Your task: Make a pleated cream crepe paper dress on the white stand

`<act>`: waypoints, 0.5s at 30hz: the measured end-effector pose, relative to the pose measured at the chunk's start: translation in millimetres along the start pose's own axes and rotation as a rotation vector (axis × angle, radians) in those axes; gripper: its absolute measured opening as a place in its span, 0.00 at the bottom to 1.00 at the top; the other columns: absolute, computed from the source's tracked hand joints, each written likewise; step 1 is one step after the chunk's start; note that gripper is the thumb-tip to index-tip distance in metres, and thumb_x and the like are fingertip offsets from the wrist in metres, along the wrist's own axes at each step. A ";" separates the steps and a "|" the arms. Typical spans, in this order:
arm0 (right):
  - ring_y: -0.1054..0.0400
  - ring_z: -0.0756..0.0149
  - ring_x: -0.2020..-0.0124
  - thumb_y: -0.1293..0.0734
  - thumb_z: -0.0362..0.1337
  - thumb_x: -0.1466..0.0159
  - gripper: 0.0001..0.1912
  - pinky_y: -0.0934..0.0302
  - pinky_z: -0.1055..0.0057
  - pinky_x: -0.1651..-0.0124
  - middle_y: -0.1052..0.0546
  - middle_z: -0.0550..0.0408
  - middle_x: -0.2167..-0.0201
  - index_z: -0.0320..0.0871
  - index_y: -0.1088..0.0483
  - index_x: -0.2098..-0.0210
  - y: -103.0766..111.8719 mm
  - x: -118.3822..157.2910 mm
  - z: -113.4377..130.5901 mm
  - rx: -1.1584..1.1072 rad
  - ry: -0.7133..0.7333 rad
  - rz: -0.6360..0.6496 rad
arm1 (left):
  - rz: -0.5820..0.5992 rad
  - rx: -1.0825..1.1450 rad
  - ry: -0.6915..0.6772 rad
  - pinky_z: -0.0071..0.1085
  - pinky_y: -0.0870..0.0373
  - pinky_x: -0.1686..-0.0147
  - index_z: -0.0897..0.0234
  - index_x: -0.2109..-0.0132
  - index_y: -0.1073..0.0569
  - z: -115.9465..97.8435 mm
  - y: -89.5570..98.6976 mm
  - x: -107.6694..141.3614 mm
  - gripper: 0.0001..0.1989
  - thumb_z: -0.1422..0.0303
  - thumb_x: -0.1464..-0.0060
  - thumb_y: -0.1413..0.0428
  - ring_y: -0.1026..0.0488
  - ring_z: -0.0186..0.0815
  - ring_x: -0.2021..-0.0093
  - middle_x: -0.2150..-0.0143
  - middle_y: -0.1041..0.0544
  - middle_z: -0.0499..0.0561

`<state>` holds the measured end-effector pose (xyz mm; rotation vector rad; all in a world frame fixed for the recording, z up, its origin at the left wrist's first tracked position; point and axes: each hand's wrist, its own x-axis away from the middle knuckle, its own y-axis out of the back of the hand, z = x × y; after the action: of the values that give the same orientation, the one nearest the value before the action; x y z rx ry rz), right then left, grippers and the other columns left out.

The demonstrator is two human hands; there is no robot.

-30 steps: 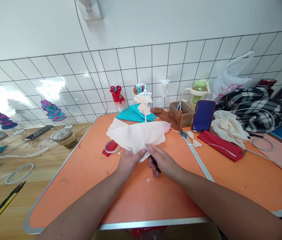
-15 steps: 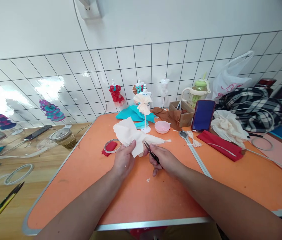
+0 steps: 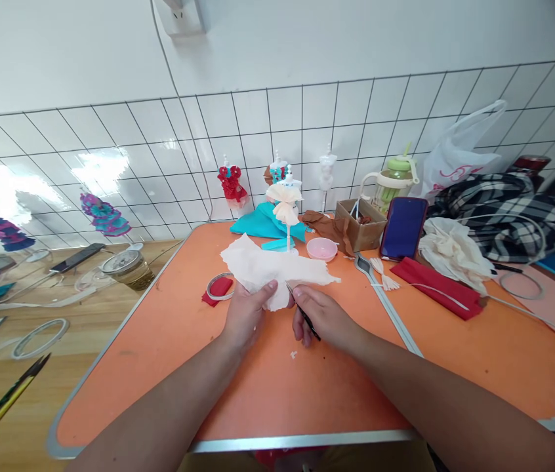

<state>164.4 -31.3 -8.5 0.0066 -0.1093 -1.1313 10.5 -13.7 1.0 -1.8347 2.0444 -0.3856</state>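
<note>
The orange table (image 3: 159,367) with a metal edge fills the near middle. At the far right, a translucent white plastic bag (image 3: 459,154) stands against the tiles; its contents cannot be made out. The cream crinkled sheet (image 3: 277,265) is spread above the table's middle, clamped along its near edge between the thumb and fingers of the left hand (image 3: 243,314). The right hand (image 3: 324,314) is closed round a pair of dark slim snips (image 3: 313,328), tips at that edge; whether its fingers also pinch the sheet, I cannot tell.

Thin, limp stuff like this probably cuts best held lightly taut just beside the blades, with small bites, turning the sheet rather than the wrist, and fingertips behind the cutting line. Too hard a pull could tear it.

Far right of centre, the clear bottle with a green lid (image 3: 390,187) has something greenish inside. The open brown cardboard box (image 3: 373,236) before it holds brown crumpled material. On the left, the round lidded clear jar (image 3: 137,272) has yellowish-brown contents. The shallow pink bowl (image 3: 321,249) sits beyond the sheet. Tiny pale scraps (image 3: 294,354) lie nearer.
</note>
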 end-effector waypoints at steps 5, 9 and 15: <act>0.37 0.72 0.86 0.51 0.55 0.35 0.22 0.45 0.76 0.81 0.29 0.61 0.83 0.44 0.41 0.64 -1.7 0.2 -1.0 -0.035 -0.017 -0.005 | 0.020 0.007 -0.028 0.33 0.32 0.61 0.64 0.53 0.32 0.5 -4.5 2.4 0.21 0.71 0.55 0.38 0.26 0.39 0.59 0.58 0.24 0.53; 0.37 0.73 0.87 0.51 0.56 0.36 0.22 0.45 0.76 0.81 0.30 0.61 0.84 0.44 0.41 0.65 -3.5 0.8 -0.8 -0.049 0.008 -0.045 | -0.001 0.021 -0.036 0.34 0.31 0.60 0.61 0.50 0.35 2.1 -5.8 3.4 0.24 0.71 0.56 0.37 0.27 0.39 0.56 0.54 0.25 0.53; 0.38 0.72 0.88 0.50 0.56 0.36 0.22 0.42 0.76 0.82 0.32 0.63 0.86 0.44 0.42 0.66 -7.0 2.4 1.6 -0.124 0.001 -0.034 | -0.049 -0.002 -0.080 0.32 0.32 0.57 0.56 0.48 0.39 3.0 -6.1 3.9 0.30 0.73 0.57 0.37 0.28 0.36 0.55 0.51 0.27 0.51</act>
<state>159.0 -36.3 -7.1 -0.1013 -0.0378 -1.1700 17.0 -18.1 0.6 -1.8731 1.9513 -0.3180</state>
